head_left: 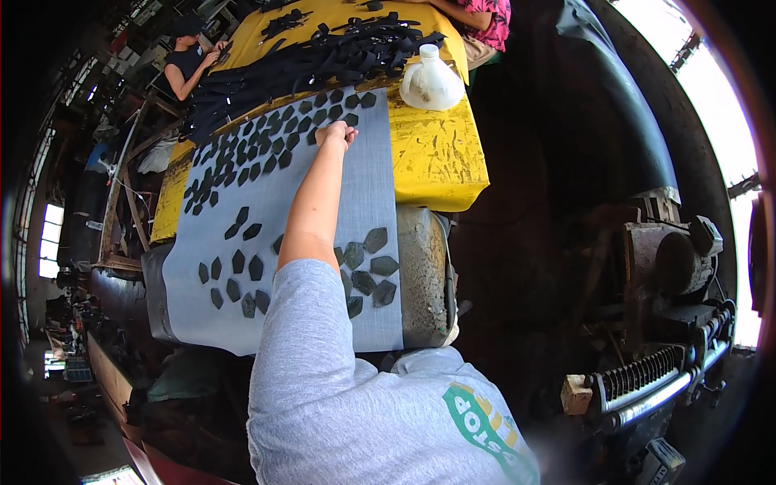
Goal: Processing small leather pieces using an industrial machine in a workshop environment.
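Observation:
My left arm, in a grey sleeve, reaches far across a translucent grey-white sheet (pixel 242 327) spread over the work surface. At its end my left hand (pixel 336 134) is closed, fingers curled, beside a dark five-sided piece (pixel 350 120) near the sheet's far edge. Whether anything is pinched in the fingers is hidden. Many similar dark pieces (pixel 264 141) lie in slanting rows over the far part. Larger dark pieces (pixel 364 282) are grouped near right, partly behind my arm, and several more (pixel 238 261) lie near left. My right hand is out of view.
A yellow-covered table (pixel 436 153) extends beyond the sheet, bearing a white plastic jug (pixel 432 81) and a heap of black straps (pixel 323 56). One person (pixel 187 61) works at far left, another (pixel 485 24) at far right. A machine with a ribbed part (pixel 643 380) stands at right.

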A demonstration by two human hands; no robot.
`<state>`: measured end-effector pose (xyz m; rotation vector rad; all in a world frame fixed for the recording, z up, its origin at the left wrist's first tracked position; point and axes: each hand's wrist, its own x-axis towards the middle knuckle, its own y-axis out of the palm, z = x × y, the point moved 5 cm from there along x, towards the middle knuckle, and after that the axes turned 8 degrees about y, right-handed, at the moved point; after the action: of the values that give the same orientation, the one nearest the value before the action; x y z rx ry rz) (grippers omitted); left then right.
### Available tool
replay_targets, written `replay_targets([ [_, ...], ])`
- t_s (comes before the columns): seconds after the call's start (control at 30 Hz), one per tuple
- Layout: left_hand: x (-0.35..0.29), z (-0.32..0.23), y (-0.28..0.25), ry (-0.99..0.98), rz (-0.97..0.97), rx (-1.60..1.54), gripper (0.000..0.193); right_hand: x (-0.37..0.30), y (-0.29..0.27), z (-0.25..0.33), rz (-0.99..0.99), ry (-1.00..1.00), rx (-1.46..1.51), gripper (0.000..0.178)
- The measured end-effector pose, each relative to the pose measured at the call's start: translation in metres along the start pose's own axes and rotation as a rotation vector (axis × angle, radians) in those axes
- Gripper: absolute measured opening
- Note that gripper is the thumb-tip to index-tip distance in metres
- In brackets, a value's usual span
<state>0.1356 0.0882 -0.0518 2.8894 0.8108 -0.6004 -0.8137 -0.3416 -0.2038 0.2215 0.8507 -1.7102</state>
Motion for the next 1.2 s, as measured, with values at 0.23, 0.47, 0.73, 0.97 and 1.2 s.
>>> replay_targets([
  [0.23,-0.017,-0.007,-0.005,0.088,-0.004,0.017,0.012,-0.001,0.002,-0.006,-0.003,0.042,0.002,0.026],
  [0.47,-0.092,0.049,0.033,-0.378,0.578,-0.572,0.020,-0.023,0.011,0.052,-0.203,-0.240,-0.062,0.020],
  [0.73,-0.340,0.026,0.081,-0.754,1.305,-0.796,0.039,-0.205,0.070,0.322,-0.095,-0.984,0.093,0.018],
  [0.97,-0.501,0.027,0.088,-0.828,1.632,-0.609,0.041,-0.391,0.157,0.400,0.225,-1.581,-0.118,0.018],
  [1.2,-0.598,0.031,0.070,-0.709,1.781,-0.578,0.040,-0.380,0.185,0.389,0.338,-1.296,-0.172,0.032],
])
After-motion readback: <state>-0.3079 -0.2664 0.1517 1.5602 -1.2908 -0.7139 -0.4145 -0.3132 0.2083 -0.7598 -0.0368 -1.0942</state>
